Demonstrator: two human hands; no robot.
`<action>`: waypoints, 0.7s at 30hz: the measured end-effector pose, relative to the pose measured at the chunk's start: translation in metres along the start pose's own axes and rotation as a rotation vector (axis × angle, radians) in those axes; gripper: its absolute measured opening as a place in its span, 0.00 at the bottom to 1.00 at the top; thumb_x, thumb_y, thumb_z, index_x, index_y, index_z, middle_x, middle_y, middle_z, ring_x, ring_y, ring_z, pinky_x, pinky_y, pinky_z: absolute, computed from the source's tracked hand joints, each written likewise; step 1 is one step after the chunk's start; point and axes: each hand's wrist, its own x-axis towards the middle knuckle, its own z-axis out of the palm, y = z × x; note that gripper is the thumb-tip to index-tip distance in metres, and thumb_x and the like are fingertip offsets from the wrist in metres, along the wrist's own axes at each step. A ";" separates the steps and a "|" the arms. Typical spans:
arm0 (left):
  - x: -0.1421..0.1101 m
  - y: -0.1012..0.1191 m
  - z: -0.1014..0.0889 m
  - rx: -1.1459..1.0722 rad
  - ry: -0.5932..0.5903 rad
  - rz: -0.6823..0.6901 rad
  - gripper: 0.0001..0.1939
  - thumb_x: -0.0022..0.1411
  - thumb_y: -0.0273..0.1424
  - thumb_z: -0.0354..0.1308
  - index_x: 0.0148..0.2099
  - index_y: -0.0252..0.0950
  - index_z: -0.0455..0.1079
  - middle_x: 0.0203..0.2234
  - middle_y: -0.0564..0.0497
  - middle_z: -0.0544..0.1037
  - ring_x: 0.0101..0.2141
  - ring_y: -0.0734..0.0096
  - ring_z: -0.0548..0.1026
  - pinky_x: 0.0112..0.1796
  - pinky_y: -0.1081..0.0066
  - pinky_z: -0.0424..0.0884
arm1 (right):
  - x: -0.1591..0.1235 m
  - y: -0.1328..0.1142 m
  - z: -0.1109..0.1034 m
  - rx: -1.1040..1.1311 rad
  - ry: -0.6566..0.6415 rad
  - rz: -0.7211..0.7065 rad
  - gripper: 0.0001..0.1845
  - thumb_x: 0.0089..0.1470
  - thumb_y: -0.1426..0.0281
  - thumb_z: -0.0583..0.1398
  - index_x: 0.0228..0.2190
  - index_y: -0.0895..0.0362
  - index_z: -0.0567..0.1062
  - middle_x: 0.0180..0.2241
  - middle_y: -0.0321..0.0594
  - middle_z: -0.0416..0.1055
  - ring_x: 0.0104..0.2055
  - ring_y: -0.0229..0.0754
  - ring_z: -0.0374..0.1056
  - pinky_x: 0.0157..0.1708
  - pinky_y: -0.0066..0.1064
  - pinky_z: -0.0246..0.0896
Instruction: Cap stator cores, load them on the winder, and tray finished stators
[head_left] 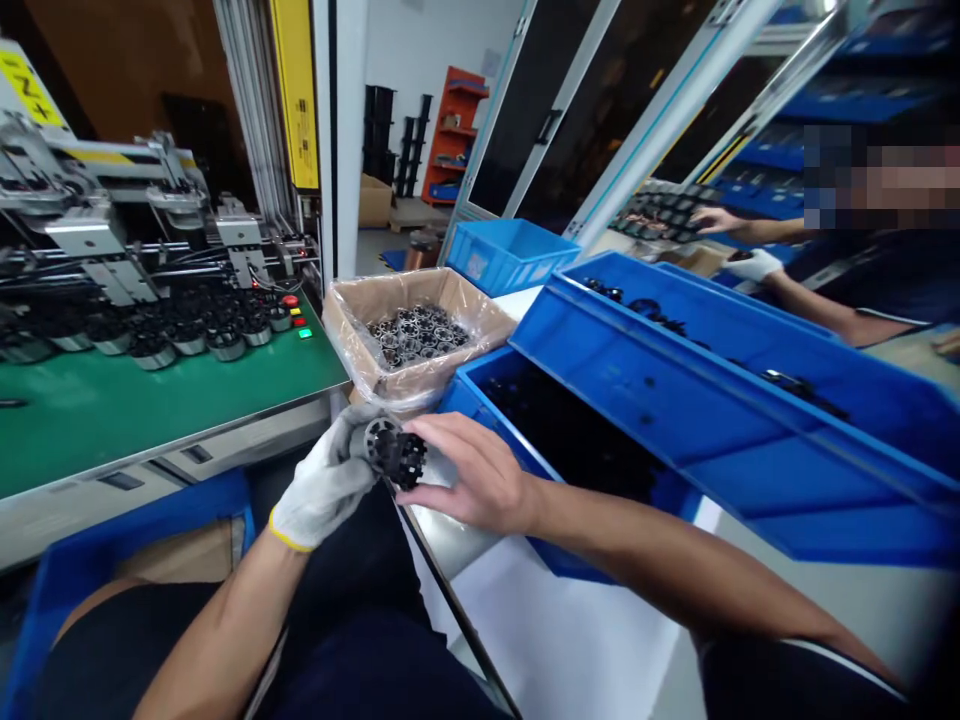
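Observation:
In the head view my left hand (328, 480), in a white glove with a yellow cuff, is closed round a slotted metal motor core (377, 437). My bare right hand (480, 472) pinches a black toothed plastic ring (409, 461) between thumb and fingers. The two parts are side by side, very near or touching; I cannot tell whether they are joined. Just beyond my hands, a cardboard box (352, 300) lined with clear plastic holds many metal cores (420, 335). To the right, a blue bin (469, 385) contains dark parts that are hard to make out.
A larger blue bin (720, 420) rests tilted at the right, with a lighter blue crate (517, 255) behind. At left, black-and-metal cores (154, 350) line a green worktop (150, 410) below a machine (97, 230). A co-worker's gloved hand (754, 265) appears beyond the bins.

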 end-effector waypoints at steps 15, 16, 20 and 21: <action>-0.009 -0.008 0.000 0.177 -0.035 0.030 0.37 0.59 0.52 0.70 0.66 0.46 0.71 0.54 0.45 0.79 0.50 0.57 0.79 0.52 0.63 0.77 | -0.004 0.001 0.007 0.063 0.019 0.009 0.34 0.57 0.61 0.72 0.57 0.63 0.71 0.44 0.52 0.76 0.48 0.47 0.75 0.45 0.38 0.77; -0.010 -0.009 0.001 0.235 -0.047 0.060 0.35 0.60 0.49 0.71 0.67 0.47 0.71 0.57 0.46 0.78 0.54 0.56 0.77 0.56 0.63 0.75 | -0.004 0.001 0.007 0.058 0.013 0.005 0.33 0.57 0.61 0.72 0.57 0.64 0.71 0.44 0.52 0.76 0.48 0.48 0.75 0.45 0.39 0.77; -0.014 -0.010 -0.001 0.446 -0.081 0.167 0.39 0.58 0.39 0.74 0.70 0.54 0.66 0.64 0.53 0.73 0.63 0.54 0.71 0.62 0.65 0.70 | -0.005 0.001 0.007 0.042 -0.011 -0.001 0.30 0.60 0.61 0.70 0.55 0.65 0.71 0.45 0.54 0.76 0.48 0.48 0.75 0.45 0.40 0.77; -0.015 -0.009 -0.002 0.474 -0.079 0.184 0.40 0.58 0.39 0.74 0.70 0.54 0.66 0.65 0.53 0.72 0.64 0.53 0.70 0.63 0.63 0.70 | -0.005 0.001 0.007 0.040 -0.012 0.000 0.29 0.60 0.61 0.70 0.55 0.65 0.71 0.45 0.53 0.76 0.48 0.48 0.74 0.45 0.40 0.77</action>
